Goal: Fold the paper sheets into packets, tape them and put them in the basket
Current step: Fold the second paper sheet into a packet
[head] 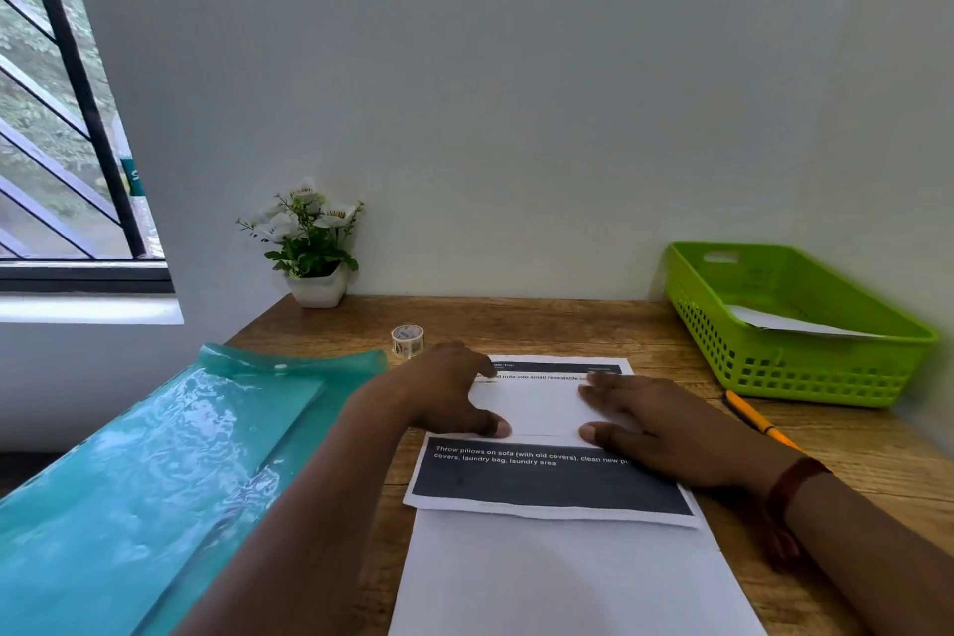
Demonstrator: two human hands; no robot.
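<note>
Two hands, left (444,390) and right (653,421), flat and spread on folded sheet (537,408) mid-table, gripping nothing. Light, floppy, slippery on the sheet beneath; best pinned by thumbs along crease. Possibly one packet in basket (826,377), far right.
</note>
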